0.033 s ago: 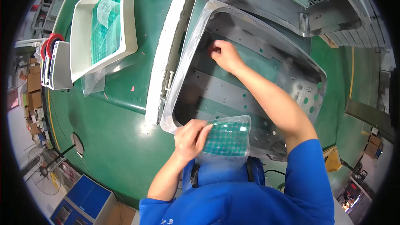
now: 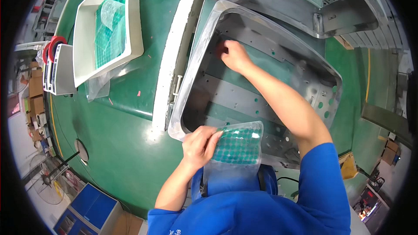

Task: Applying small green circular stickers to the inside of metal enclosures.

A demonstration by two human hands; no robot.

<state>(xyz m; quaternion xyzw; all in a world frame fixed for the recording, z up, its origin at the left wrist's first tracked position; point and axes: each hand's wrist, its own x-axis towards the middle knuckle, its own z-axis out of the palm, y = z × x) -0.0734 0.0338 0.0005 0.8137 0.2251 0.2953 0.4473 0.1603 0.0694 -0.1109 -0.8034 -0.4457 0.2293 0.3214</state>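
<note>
A sheet of green dots [image 2: 237,147], in front of the near edge of a big grey metal box [image 2: 209,32], pinched at the top left corner by the left hand [image 2: 200,146], thumb on top. Might slip or bend from so small a pinch, or snag from being so close to the box's rim. Shiny, see-through at the edges, with round green dots in rows. Deep in the box, near the far left corner, the right hand [image 2: 236,58], fingers curled; too dark to tell whether holding anything. To the left, a white bin [image 2: 136,26] with more green sheets [image 2: 109,52] inside.
</note>
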